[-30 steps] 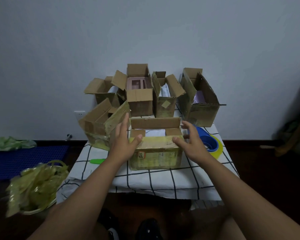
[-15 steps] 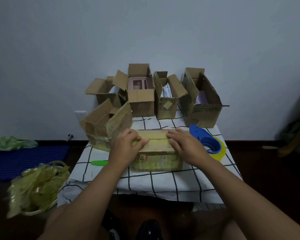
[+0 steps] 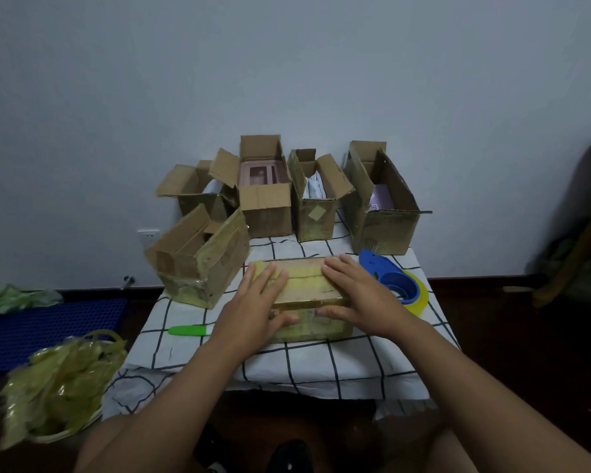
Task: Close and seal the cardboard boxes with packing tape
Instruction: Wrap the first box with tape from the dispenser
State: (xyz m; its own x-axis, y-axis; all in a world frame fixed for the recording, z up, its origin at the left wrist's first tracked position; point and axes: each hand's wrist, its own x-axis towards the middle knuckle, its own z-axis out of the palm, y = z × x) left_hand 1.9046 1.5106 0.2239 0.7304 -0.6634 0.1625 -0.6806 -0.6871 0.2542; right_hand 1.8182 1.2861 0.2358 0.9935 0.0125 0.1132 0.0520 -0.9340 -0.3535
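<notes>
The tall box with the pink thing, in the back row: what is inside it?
Inside the tall box a pink item with window-like cutouts shows at the top. The walls and front flap hide everything below it.

place: home room | signs: checked cloth point(image 3: 321, 373) on table, wall socket point(image 3: 148, 234), wood floor point(image 3: 509, 339)

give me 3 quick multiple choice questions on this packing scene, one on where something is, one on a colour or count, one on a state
1. Where is the tape dispenser?
A. right of the front box
B. on the floor
C. inside a box

2. What colour is the marker?
A. red
B. green
C. black

3. What state is the front box in?
A. flaps upright
B. flaps folded shut under both hands
C. tipped over

Answers: 1 A, it lies by the right hand. 2 B, bright green on the cloth. 3 B, the left hand and right hand press the flaps flat.
</notes>
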